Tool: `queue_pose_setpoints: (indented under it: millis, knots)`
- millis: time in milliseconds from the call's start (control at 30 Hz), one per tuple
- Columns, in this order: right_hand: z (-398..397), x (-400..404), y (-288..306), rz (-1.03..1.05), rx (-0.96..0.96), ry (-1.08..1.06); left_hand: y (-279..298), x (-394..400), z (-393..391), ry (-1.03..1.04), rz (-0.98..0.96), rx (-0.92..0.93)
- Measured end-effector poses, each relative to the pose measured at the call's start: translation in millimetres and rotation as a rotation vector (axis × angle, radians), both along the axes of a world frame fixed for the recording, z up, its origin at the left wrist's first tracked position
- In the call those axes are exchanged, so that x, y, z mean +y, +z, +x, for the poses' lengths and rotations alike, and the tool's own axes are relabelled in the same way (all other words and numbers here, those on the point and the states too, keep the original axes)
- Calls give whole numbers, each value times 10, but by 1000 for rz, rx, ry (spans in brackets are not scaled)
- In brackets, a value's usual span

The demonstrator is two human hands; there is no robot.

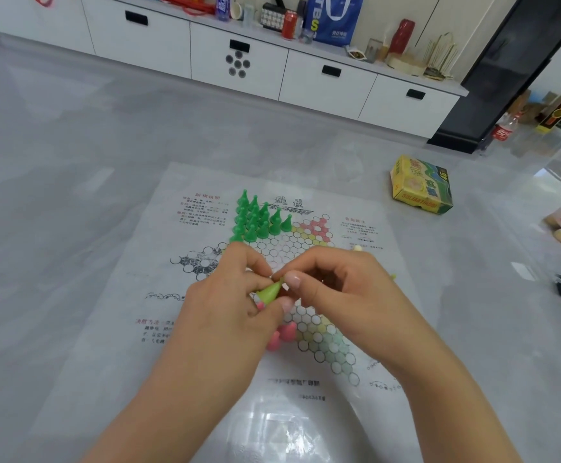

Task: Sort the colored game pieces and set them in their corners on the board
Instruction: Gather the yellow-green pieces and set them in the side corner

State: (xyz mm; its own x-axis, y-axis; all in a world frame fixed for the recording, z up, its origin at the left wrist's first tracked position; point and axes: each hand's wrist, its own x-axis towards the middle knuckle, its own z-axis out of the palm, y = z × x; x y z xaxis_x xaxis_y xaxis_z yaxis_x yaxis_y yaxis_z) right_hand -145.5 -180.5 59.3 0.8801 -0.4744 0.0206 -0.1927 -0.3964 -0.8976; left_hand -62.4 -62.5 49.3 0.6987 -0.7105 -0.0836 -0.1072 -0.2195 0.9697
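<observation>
Both hands' grip — left hand (235, 295), right hand (336, 292) — on a green piece (270, 291) above the board (205, 329)

— What does the person wear on the arms?

— Nothing shows. Both forearms come up from the bottom edge bare, with no sleeve or cuff anywhere along them.

— And the hands?

— The left hand (225, 295) and the right hand (342, 289) are bare too: no gloves. Whether there is a ring cannot be told, as most fingers are partly hidden.

— The nails?

— On the right hand one broad nail faces the camera, short, rounded and glossy; whether it is coated cannot be told. A second short nail shows on the left hand.

— Wrists?

— Plain, with no watch or bracelet.
</observation>
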Motion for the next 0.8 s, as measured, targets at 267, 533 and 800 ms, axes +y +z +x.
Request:
queue_pose_setpoints:
  millis: [267, 533, 800]
  knots:
    - [38, -125, 21, 17, -27, -170, 30, 5, -44, -18, -22, 34]
    - [5, -605, -265, -353, 128, -639, 129, 33, 0, 5, 25, 159]
    - [103, -627, -361, -418, 265, -570, 44, 46, 54, 10, -29, 204]
